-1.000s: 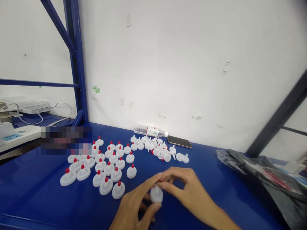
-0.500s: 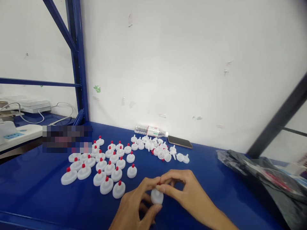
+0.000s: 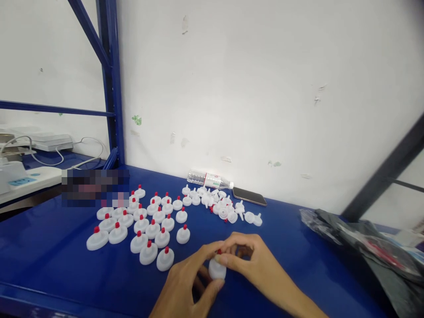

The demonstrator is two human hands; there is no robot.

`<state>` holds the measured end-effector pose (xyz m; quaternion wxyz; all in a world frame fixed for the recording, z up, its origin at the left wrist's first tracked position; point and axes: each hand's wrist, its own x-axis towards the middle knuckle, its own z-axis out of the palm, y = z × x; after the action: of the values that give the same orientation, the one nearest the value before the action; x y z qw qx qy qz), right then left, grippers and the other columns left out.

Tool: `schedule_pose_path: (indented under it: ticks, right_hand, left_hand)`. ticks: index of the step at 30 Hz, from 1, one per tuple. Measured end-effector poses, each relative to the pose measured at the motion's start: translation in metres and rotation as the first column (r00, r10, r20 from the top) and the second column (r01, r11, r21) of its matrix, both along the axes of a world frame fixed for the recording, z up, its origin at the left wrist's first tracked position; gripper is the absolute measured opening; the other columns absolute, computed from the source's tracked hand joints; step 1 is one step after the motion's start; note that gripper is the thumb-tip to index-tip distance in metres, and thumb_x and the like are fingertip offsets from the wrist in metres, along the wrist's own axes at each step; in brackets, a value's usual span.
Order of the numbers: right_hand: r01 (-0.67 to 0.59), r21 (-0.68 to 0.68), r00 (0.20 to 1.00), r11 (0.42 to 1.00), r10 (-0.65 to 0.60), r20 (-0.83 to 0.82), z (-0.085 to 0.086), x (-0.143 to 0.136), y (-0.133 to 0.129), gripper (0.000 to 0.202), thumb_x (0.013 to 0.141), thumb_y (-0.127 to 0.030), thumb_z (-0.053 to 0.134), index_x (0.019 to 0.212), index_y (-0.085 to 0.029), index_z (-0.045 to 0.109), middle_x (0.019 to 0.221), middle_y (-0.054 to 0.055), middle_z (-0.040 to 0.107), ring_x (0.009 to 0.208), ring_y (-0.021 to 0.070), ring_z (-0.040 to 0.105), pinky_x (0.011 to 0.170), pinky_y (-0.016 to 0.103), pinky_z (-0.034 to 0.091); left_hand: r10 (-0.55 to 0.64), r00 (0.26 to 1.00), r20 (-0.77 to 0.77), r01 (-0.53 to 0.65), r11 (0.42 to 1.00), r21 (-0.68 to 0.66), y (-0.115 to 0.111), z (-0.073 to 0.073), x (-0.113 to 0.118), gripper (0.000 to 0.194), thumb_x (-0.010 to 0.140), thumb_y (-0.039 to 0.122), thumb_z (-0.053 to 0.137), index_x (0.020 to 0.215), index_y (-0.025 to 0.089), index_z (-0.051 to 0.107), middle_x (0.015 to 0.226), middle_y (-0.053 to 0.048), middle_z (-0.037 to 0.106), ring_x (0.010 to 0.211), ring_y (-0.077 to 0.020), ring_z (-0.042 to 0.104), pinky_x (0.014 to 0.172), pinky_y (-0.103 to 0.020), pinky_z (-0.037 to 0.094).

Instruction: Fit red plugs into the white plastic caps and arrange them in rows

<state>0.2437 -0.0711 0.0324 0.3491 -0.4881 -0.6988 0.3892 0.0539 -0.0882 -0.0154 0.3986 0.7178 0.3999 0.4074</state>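
Observation:
Between my two hands, near the table's front, is a white nozzle cap with a red tip, held off to the right of the standing caps. My left hand grips its white base between thumb and fingers. The thumb and index finger of my right hand pinch around the red tip, which they partly cover. To the left, several white caps with red tips stand upright in loose rows. Behind my hands lies a pile of white nozzle caps without tips, with a few red tips among them.
A clear plastic bottle lies against the wall beside a dark phone. Grey plastic bags sit at the right. A blue metal post rises at the left, near a white power strip.
The view has shifted slightly. Both hands keep their hold on the cap, and a little more of the red tip shows between the fingers. The other caps stay in place.

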Motion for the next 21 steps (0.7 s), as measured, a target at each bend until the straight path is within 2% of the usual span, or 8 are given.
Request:
schedule_pose_path:
  ticks: [3, 6, 9, 11, 14, 17, 19, 21]
  right_hand:
    - [-0.015, 0.03, 1.0, 0.999, 0.014, 0.019, -0.004, 0.001, 0.002, 0.023, 0.084, -0.044, 0.076, 0.083, -0.02, 0.077, 0.075, -0.001, 0.067, 0.065, 0.0122, 0.052, 0.061, 0.025, 0.039]
    - [0.013, 0.022, 0.999, 1.0, -0.012, -0.03, -0.005, 0.006, 0.011, 0.023, 0.085, -0.044, 0.075, 0.086, -0.021, 0.076, 0.077, -0.001, 0.067, 0.069, 0.0133, 0.055, 0.063, 0.025, 0.042]
    - [0.123, 0.104, 0.992, 0.987, -0.121, -0.025, -0.006, 0.01, 0.027, 0.024, 0.086, -0.045, 0.073, 0.088, -0.021, 0.075, 0.078, 0.0, 0.068, 0.07, 0.0143, 0.057, 0.065, 0.025, 0.044]
    - [0.153, 0.2, 0.987, 0.968, -0.16, 0.016, -0.009, 0.006, 0.038, 0.021, 0.088, -0.041, 0.072, 0.088, -0.02, 0.075, 0.079, 0.0, 0.07, 0.069, 0.0146, 0.059, 0.065, 0.026, 0.044]
    - [0.104, 0.312, 0.986, 0.944, -0.139, 0.092, -0.018, -0.014, 0.055, 0.012, 0.088, -0.032, 0.073, 0.087, -0.02, 0.076, 0.08, 0.0, 0.072, 0.07, 0.0148, 0.063, 0.067, 0.026, 0.046]
    - [0.042, 0.389, 0.975, 0.92, -0.123, 0.186, -0.026, -0.04, 0.067, 0.006, 0.088, -0.028, 0.075, 0.088, -0.022, 0.078, 0.08, -0.001, 0.074, 0.072, 0.0151, 0.066, 0.071, 0.026, 0.046]
    - [0.017, 0.418, 0.957, 0.908, -0.136, 0.255, -0.026, -0.05, 0.071, 0.008, 0.087, -0.032, 0.077, 0.091, -0.025, 0.079, 0.082, -0.001, 0.074, 0.072, 0.0154, 0.066, 0.071, 0.027, 0.046]
    - [0.004, 0.462, 0.936, 0.887, -0.166, 0.311, -0.018, -0.048, 0.072, 0.018, 0.085, -0.039, 0.078, 0.099, -0.028, 0.078, 0.086, -0.002, 0.075, 0.073, 0.0161, 0.065, 0.071, 0.028, 0.046]
  left_hand:
    - [0.017, 1.0, 0.012, -0.017, 1.0, -0.013, 0.0, -0.002, 0.0, 0.064, 0.086, 0.02, 0.061, 0.147, 0.033, 0.046, 0.105, 0.0, 0.075, 0.067, -0.0096, 0.067, 0.062, -0.017, 0.054]
    - [0.093, 0.995, 0.023, -0.093, 0.996, -0.017, -0.004, 0.001, 0.002, 0.069, 0.087, 0.027, 0.062, 0.151, 0.032, 0.036, 0.115, -0.003, 0.07, 0.056, -0.006, 0.06, 0.052, -0.016, 0.051]
    - [0.198, 0.978, 0.061, -0.201, 0.978, 0.047, -0.009, 0.005, 0.007, 0.051, 0.092, 0.033, 0.057, 0.141, 0.029, 0.043, 0.106, -0.002, 0.066, 0.047, -0.0036, 0.05, 0.043, -0.016, 0.041]
    - [0.207, 0.976, 0.075, -0.214, 0.972, 0.098, -0.012, 0.007, 0.009, 0.034, 0.094, 0.032, 0.052, 0.128, 0.027, 0.05, 0.098, 0.001, 0.064, 0.047, -0.0037, 0.048, 0.041, -0.017, 0.036]
    - [0.182, 0.982, 0.058, -0.189, 0.972, 0.143, -0.012, 0.007, 0.011, 0.022, 0.095, 0.031, 0.05, 0.116, 0.026, 0.053, 0.09, 0.003, 0.063, 0.044, -0.0035, 0.043, 0.039, -0.019, 0.03]
    - [0.158, 0.987, 0.035, -0.162, 0.973, 0.165, -0.01, 0.007, 0.01, 0.016, 0.095, 0.029, 0.047, 0.108, 0.025, 0.054, 0.086, 0.004, 0.062, 0.044, -0.0046, 0.044, 0.04, -0.02, 0.03]
    - [0.144, 0.989, 0.021, -0.145, 0.974, 0.173, -0.01, 0.008, 0.01, 0.013, 0.094, 0.028, 0.046, 0.102, 0.025, 0.055, 0.082, 0.005, 0.062, 0.046, -0.0058, 0.046, 0.041, -0.019, 0.032]
    - [0.137, 0.99, 0.016, -0.138, 0.975, 0.173, -0.01, 0.01, 0.009, 0.012, 0.093, 0.027, 0.046, 0.1, 0.025, 0.056, 0.079, 0.005, 0.061, 0.047, -0.0065, 0.047, 0.042, -0.019, 0.033]
